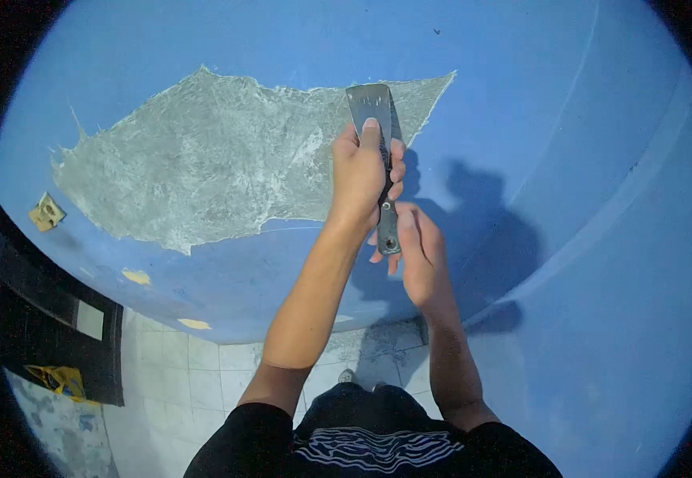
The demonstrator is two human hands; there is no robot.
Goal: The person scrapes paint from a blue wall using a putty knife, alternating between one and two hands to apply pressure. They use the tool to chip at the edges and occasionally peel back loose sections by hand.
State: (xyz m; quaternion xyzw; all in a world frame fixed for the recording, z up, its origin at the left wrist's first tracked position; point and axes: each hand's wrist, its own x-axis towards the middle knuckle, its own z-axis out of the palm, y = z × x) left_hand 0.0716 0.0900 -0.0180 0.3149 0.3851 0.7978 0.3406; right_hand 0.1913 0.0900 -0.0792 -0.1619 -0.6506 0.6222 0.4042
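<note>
A scraper (371, 102) with a flat metal blade and a dark handle is held upright in front of the wall, blade up. My left hand (356, 177) is closed round its upper handle, the thumb lying along the base of the blade. Lower down, my right hand (422, 251) is at the handle's end, its fingers curled behind it and its thumb beside it. Behind the blade is a rough grey patch (194, 159) with ragged edges, where the blue paint (282, 40) is off the wall. The blade's tip overlaps the patch's upper right part; contact with the wall is unclear.
An uncovered switch or socket box (46, 212) sits in the wall at left. Small pale chips (135, 276) mark the paint lower down. Dark furniture (43, 295) with a yellow cloth or bag (60, 381) stands at lower left. White tiles (174, 358) cover the floor.
</note>
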